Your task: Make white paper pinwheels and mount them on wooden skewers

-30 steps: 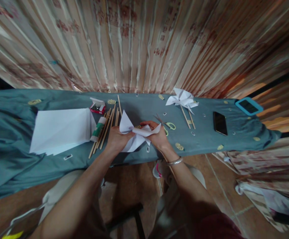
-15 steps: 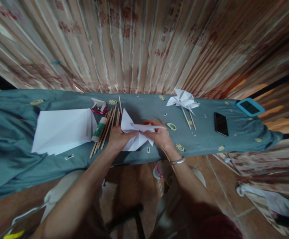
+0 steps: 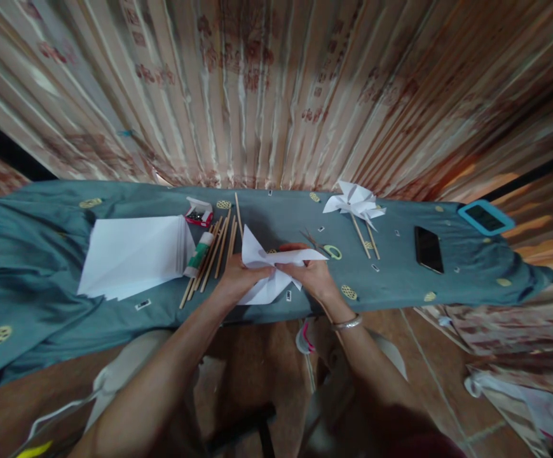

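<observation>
Between my two hands is a white paper pinwheel point(image 3: 264, 291), its blades folded toward the middle. My left hand point(image 3: 238, 278) grips its left side, the thumb pressed near the centre. On the other side my right hand point(image 3: 315, 275) pinches the paper, thumb close to the centre and fingers partly hidden behind it. A bracelet circles my right wrist. Just left of the pinwheel lie several wooden sticks point(image 3: 215, 254). Beyond my right hand rests a pair of scissors point(image 3: 331, 251) with light green handles.
A stack of white paper point(image 3: 133, 254) lies left, beside a glue stick point(image 3: 198, 254) and an open red-and-white box point(image 3: 199, 213) of small metal pieces. Finished-looking pinwheels on sticks point(image 3: 355, 202) lie at right, then a black phone point(image 3: 429, 249) and a blue-framed device point(image 3: 487, 217).
The whole view has shifted slightly, so everything sits a little lower and further right. Both hands stay on the pinwheel, with the thumbs still near its centre.
</observation>
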`<state>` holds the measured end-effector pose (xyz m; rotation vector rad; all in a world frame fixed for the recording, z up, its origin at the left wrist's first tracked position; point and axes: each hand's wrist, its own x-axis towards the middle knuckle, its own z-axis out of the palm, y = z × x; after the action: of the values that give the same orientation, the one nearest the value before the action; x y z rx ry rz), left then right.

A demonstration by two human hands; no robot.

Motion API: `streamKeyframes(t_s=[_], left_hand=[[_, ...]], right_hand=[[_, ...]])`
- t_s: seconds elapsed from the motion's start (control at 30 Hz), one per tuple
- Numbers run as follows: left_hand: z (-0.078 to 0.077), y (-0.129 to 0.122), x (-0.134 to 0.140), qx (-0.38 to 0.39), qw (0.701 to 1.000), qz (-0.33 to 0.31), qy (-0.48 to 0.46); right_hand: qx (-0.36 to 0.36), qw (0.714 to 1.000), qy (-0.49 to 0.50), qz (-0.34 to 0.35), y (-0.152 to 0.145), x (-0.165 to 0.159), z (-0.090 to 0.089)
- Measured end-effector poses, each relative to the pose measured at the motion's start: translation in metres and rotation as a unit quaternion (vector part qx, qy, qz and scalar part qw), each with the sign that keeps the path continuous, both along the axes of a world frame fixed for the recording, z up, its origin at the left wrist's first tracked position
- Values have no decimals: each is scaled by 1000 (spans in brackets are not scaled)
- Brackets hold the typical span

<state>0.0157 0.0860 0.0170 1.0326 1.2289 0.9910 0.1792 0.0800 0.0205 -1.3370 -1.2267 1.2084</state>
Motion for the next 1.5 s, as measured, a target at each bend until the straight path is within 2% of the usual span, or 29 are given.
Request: streamKeyframes(t_s=[0.07, 0.13, 0.2, 0.23, 0.3, 0.33, 0.43, 0.5, 0.57, 0.67, 0.77, 1.03, 1.13, 1.2, 1.3, 1.37, 1.43, 1.5], left_hand=[[4, 1, -3, -15, 998, -38, -38], [7, 7, -8, 12, 997, -60, -45], [5, 16, -15, 89, 995, -31, 29], [2, 22, -18, 147, 982, 2, 121], [-5, 33, -22, 256, 914, 2, 315], [-9, 38, -22, 285, 876, -10, 388], [-19, 48, -20, 302, 788, -71, 532], [-24, 51, -18, 296, 757, -97, 574], [-26, 53, -17, 291, 745, -108, 591], [-26, 52, -16, 287, 747, -112, 589], [-24, 41, -13, 294, 757, -121, 571], [-19, -44, -14, 288, 769, -231, 521], [-9, -61, -17, 262, 772, -254, 521], [-1, -58, -14, 236, 765, -263, 538], [5, -34, 3, 239, 764, -245, 547], [2, -13, 20, 239, 800, -210, 508], [-4, 6, 35, 219, 863, -174, 420], [-9, 20, 45, 213, 883, -169, 382]], right_hand=[[7, 1000, 1, -8, 1, 8, 2], [15, 999, 11, -37, 4, 20, 4], [17, 996, 42, -81, 5, 34, 6], [16, 993, 63, -101, 6, 40, 6], [14, 986, 108, -125, 5, 51, 7], [13, 983, 127, -131, 5, 55, 7], [9, 979, 150, -137, 2, 62, 7], [9, 978, 152, -143, 0, 64, 7], [11, 976, 159, -149, -1, 66, 8], [9, 974, 170, -151, -2, 71, 8], [18, 975, 162, -151, -2, 75, 8], [58, 972, 179, -145, -6, 80, 18], [60, 966, 195, -157, -9, 81, 23], [60, 965, 201, -157, -10, 82, 25], [60, 966, 202, -153, -12, 85, 24], [56, 966, 199, -152, -12, 87, 23], [55, 969, 188, -148, -12, 88, 21], [60, 977, 155, -131, -13, 87, 20]])
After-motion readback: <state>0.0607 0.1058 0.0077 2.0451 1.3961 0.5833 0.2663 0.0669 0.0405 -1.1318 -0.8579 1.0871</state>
